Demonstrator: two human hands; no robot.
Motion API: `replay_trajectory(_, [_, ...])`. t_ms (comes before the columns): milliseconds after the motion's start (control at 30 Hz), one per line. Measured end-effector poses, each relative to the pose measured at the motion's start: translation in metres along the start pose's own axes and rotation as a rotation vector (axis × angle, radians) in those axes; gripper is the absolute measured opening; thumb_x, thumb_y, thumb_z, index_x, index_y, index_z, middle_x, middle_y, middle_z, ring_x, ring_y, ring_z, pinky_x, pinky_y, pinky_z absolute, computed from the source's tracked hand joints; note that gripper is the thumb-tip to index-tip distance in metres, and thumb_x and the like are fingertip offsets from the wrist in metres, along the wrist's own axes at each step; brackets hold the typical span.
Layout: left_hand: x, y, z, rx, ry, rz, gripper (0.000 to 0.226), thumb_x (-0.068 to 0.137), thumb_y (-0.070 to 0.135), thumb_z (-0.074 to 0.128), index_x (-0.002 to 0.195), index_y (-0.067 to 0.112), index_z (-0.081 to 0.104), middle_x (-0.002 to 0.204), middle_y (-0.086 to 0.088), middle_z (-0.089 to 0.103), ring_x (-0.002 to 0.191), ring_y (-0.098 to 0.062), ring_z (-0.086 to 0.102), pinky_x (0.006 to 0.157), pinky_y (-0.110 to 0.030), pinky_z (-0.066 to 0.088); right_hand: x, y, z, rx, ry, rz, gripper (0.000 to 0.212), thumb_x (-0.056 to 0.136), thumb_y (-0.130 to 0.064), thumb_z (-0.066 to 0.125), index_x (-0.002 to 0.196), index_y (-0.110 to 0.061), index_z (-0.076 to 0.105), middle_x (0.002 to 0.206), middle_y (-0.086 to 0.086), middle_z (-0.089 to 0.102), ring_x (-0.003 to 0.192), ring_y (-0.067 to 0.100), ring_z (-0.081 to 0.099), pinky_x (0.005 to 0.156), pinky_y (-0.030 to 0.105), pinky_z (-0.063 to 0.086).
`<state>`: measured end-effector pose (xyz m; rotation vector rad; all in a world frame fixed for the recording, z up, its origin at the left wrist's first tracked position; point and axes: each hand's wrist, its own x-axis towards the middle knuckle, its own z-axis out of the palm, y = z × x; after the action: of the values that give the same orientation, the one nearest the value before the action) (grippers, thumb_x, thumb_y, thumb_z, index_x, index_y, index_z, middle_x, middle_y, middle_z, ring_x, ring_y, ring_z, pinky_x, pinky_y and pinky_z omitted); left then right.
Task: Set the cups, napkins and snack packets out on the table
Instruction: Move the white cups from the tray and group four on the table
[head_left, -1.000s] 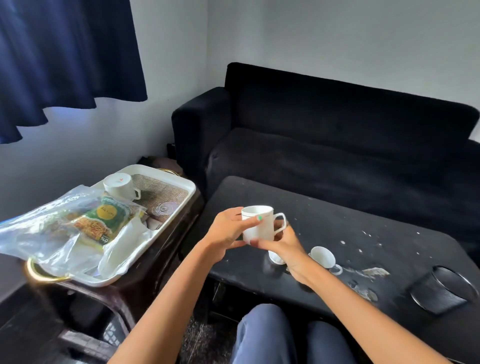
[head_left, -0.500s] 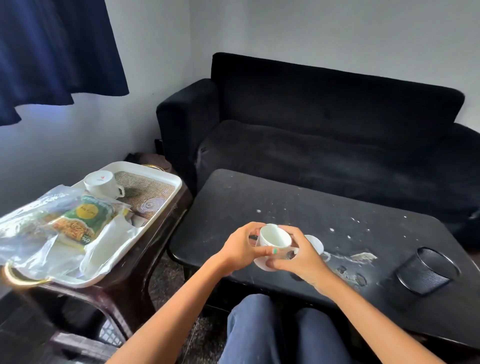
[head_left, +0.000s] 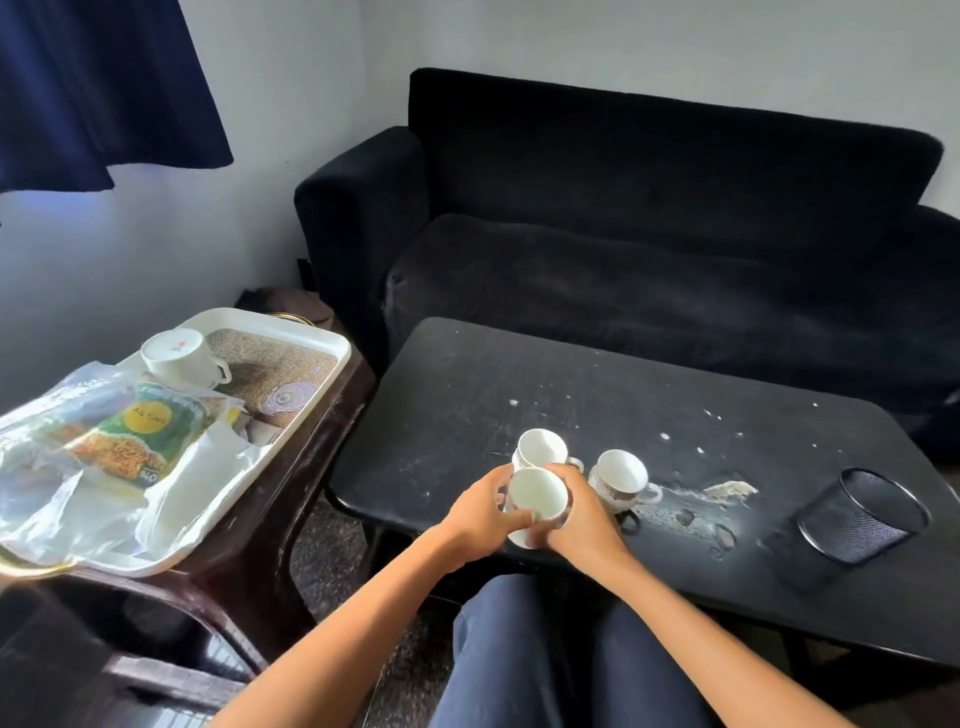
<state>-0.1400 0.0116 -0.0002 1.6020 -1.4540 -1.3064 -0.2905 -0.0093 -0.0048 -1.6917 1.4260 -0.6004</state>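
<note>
Both hands hold one white cup (head_left: 536, 493) low over the near edge of the black table (head_left: 467, 395). My left hand (head_left: 480, 512) curls round its left side and my right hand (head_left: 584, 514) wraps its right side. Two more white cups stand on the table: one (head_left: 540, 448) just behind the held cup, one (head_left: 618, 475) to its right. On the white tray (head_left: 317, 364) at the left lie another white cup (head_left: 176, 353), a green and yellow snack packet (head_left: 135, 436) in clear plastic, and white napkins (head_left: 208, 467).
The tray sits on a dark brown side table (head_left: 291, 509) left of the black table. A black mesh pot (head_left: 857, 514) lies tipped on the table's right. A black sofa (head_left: 649, 234) stands behind. My legs (head_left: 519, 649) are under the near edge.
The held cup has come down from chest height to just above the table's near edge, beside the two standing cups. Both hands moved down with it.
</note>
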Motion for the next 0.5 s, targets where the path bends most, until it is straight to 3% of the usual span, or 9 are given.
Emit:
replay_trajectory(100, [0.002, -0.004, 0.0, 0.034, -0.007, -0.031, 0.061, 0.085, 0.024, 0.069, 0.139, 0.017, 0.041, 0.114, 0.015, 0.052, 0.103, -0.007, 0.053, 0.082, -0.015, 0.041, 0.001, 0.004, 0.003, 0.023, -0.015, -0.006, 0.074, 0.064, 0.0, 0.078, 0.127, -0.019, 0.044, 0.109, -0.006, 0.053, 0.096, 0.008, 0.052, 0.077, 0.011, 0.041])
replay_trajectory(233, [0.005, -0.012, 0.001, 0.07, -0.027, -0.083, 0.063, 0.088, 0.028, 0.065, 0.143, 0.016, 0.037, 0.143, 0.001, 0.045, 0.124, -0.019, 0.05, 0.1, -0.03, 0.041, 0.001, 0.005, 0.007, 0.038, 0.046, 0.007, 0.07, 0.064, 0.003, 0.076, 0.122, -0.023, 0.046, 0.105, -0.005, 0.056, 0.095, 0.014, 0.055, 0.078, 0.02, 0.044])
replay_trajectory(367, [0.004, -0.014, 0.002, 0.026, -0.018, -0.07, 0.056, 0.088, 0.024, 0.065, 0.138, 0.018, 0.043, 0.135, 0.001, 0.053, 0.116, -0.015, 0.057, 0.103, -0.034, 0.044, 0.002, 0.008, 0.01, 0.033, 0.109, 0.016, 0.066, 0.061, 0.004, 0.072, 0.102, -0.041, 0.045, 0.09, -0.017, 0.057, 0.085, 0.012, 0.057, 0.057, 0.008, 0.042])
replay_trajectory(500, [0.005, -0.015, 0.003, -0.004, -0.031, -0.052, 0.052, 0.088, 0.022, 0.065, 0.136, 0.019, 0.046, 0.132, 0.004, 0.057, 0.115, -0.014, 0.059, 0.104, -0.037, 0.044, 0.005, 0.008, 0.009, 0.009, 0.098, 0.025, 0.068, 0.06, -0.001, 0.074, 0.112, -0.036, 0.047, 0.099, -0.008, 0.059, 0.088, 0.014, 0.059, 0.06, 0.012, 0.044])
